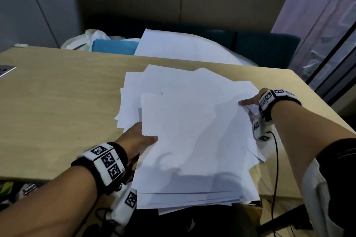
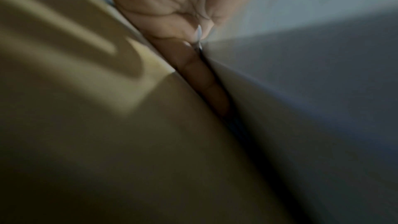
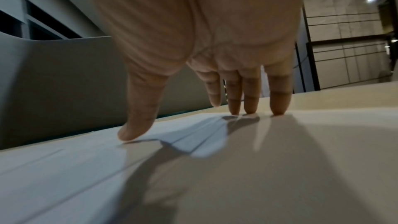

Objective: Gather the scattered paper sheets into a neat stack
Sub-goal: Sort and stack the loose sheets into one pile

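A loose, fanned pile of white paper sheets point(image 1: 192, 131) lies on the wooden table point(image 1: 57, 111), and its near end hangs over the front edge. My left hand point(image 1: 142, 134) holds the pile's left edge, thumb on top and fingers hidden under the sheets. In the left wrist view the left hand point(image 2: 172, 14) pinches the paper point(image 2: 301, 91) beside the table point(image 2: 86, 125). My right hand point(image 1: 250, 100) is at the pile's right edge. In the right wrist view its straight fingers point(image 3: 249, 101) and thumb touch the sheets point(image 3: 193, 142) with their tips.
Beyond the table's far edge a large white sheet point(image 1: 183, 48) lies by a blue object point(image 1: 115, 47), a plastic bag point(image 1: 86, 40) and teal seating point(image 1: 265, 44). A socket plate point(image 1: 5, 70) sits at the table's left. A black cable point(image 1: 276, 159) hangs beside my right forearm.
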